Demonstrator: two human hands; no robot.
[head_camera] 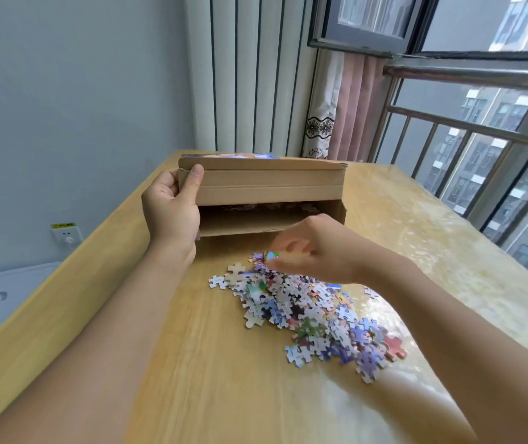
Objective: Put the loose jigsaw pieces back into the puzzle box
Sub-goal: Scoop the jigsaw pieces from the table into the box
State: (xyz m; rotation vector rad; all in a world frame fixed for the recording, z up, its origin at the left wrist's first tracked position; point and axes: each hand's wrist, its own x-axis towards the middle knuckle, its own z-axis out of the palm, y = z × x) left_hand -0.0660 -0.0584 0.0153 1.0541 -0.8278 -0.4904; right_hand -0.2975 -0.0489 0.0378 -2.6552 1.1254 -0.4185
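Daylight from the barred window [467,129] beyond our right arm falls across the wooden table [211,363] where we are working, with a ribbed radiator [249,72] on the wall past both hands

Largest on the table is the puzzle box [265,190], a brown cardboard one standing just ahead of our hands with its opening turned toward us. Our left hand [172,206] grips its left end, thumb curled over the raised flap to keep the mouth open. Some dark pieces show inside along the back, so we judge a share has already gone in, though how much we cannot tell

Next comes the heap of loose jigsaw pieces [314,315], spread under and behind our right hand toward our right forearm. It is a sizeable pile, so most of the job looks left to do

Our right hand [307,251] hovers between the heap and the box mouth, fingers bunched around a few pieces [270,256]; it is blurred, so the exact grip is unclear
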